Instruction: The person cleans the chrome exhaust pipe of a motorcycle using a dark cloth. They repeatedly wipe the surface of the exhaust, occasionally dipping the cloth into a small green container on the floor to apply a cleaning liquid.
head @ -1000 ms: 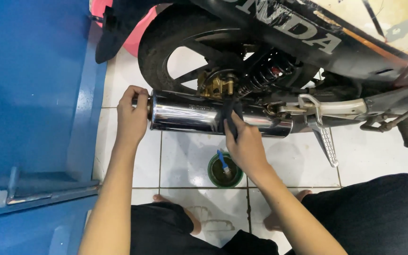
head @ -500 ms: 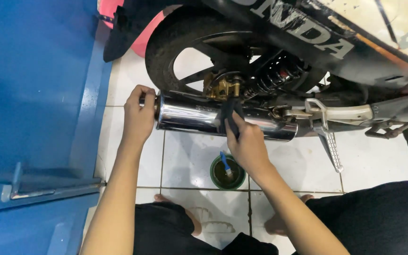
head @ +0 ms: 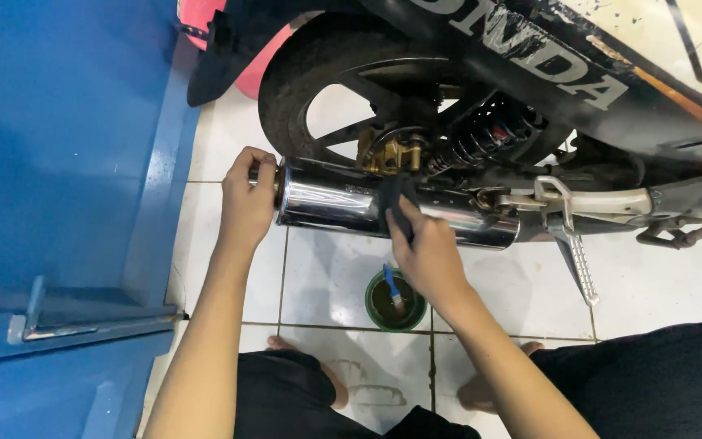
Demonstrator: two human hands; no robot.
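Observation:
A shiny chrome exhaust muffler [head: 327,203] runs sideways along a black motorcycle, below its rear wheel [head: 327,73]. My left hand [head: 247,199] is wrapped around the muffler's rear tip. My right hand [head: 424,252] presses a small dark cloth [head: 396,199] against the middle of the chrome body. On the floor just below sits a small green round tin [head: 396,302] with a blue-handled brush [head: 392,284] standing in it.
A blue metal wall or door [head: 58,187] fills the left side. A footpeg [head: 574,260] hangs down to the right of the muffler. The floor is white tile [head: 327,268]. My knees in black trousers [head: 643,382] and bare feet are at the bottom.
My right hand with the cloth has slid slightly along the muffler. The left hand keeps its hold on the tip. The view has shifted a little.

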